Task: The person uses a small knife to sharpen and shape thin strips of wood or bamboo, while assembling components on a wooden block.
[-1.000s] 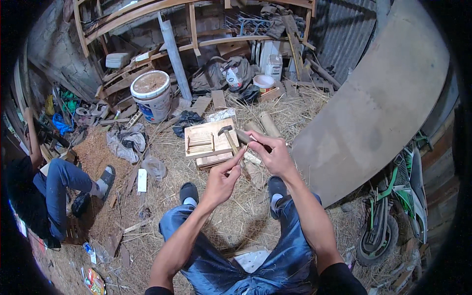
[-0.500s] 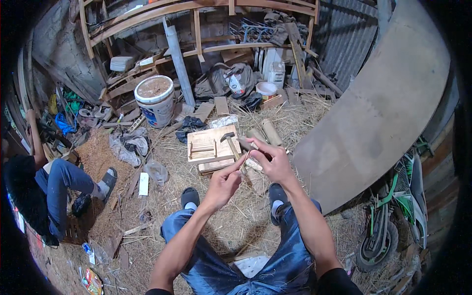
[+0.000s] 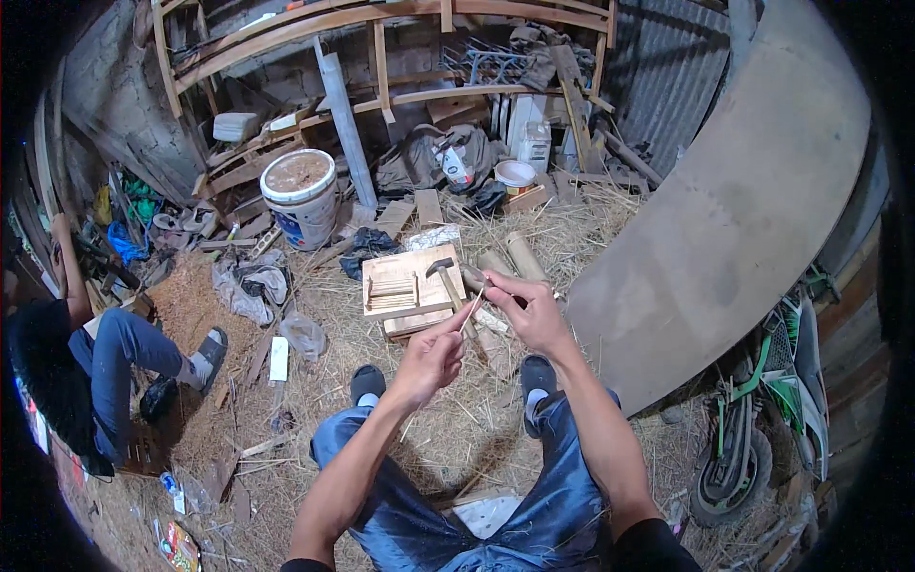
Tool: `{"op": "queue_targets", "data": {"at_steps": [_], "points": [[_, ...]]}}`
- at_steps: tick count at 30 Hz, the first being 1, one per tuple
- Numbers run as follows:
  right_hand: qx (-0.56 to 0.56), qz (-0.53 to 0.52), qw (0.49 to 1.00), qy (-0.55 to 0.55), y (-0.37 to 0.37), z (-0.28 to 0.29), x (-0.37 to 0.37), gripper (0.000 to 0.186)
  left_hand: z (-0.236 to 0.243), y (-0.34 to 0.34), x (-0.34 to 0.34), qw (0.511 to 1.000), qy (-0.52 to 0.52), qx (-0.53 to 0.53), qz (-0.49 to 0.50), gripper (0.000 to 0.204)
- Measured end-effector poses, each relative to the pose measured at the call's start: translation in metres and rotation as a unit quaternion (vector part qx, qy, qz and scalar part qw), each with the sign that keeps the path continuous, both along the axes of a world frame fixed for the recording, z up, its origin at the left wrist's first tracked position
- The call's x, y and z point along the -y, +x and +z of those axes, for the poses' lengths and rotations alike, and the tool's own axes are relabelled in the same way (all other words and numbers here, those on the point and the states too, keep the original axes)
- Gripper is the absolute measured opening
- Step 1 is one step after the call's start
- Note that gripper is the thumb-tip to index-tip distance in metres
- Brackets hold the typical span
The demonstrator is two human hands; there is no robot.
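Above the straw-covered floor, my left hand point(image 3: 429, 362) is closed round a thin wooden stick point(image 3: 477, 303), its tip pointing up and away. My right hand point(image 3: 532, 310) is closed by the stick's upper end, with a dark, flat, blade-like piece point(image 3: 474, 277) showing at its fingertips; its exact kind cannot be made out. Just beyond both hands lies a wooden block point(image 3: 410, 262) with a recess holding a row of thin sticks point(image 3: 393, 289). A hammer point(image 3: 440, 268) rests on this block, its handle partly hidden behind my left hand.
Pieces of bamboo point(image 3: 524, 255) lie beyond my right hand. A large white bucket point(image 3: 300, 205) stands farther left. At far left another person point(image 3: 124, 362) sits beside wood shavings point(image 3: 191, 296). A big curved board point(image 3: 724, 210) leans on the right, near a green motorbike point(image 3: 753, 410).
Both hands stay nearly in place, with small finger shifts. The stick's tip sits slightly differently against my right fingers. The hammer and wooden block have not moved.
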State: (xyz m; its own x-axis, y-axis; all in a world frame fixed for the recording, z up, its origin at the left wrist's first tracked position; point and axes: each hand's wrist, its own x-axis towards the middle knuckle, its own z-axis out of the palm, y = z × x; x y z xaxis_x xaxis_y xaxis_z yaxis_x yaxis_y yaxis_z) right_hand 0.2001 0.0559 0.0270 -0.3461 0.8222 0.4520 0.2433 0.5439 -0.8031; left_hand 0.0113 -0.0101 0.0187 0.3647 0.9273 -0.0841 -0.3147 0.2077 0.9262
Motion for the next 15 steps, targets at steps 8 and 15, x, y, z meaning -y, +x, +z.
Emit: {"op": "queue_targets", "data": {"at_steps": [8, 15], "points": [[0.022, 0.009, 0.998, -0.054, -0.005, 0.010, 0.006, 0.039, -0.001, -0.004, -0.004, 0.999, -0.030, 0.004, 0.019, 0.045], [0.011, -0.074, 0.997, 0.016, 0.016, -0.010, -0.029, 0.039, 0.012, 0.003, -0.002, 0.999, -0.048, 0.007, -0.024, 0.045]]}}
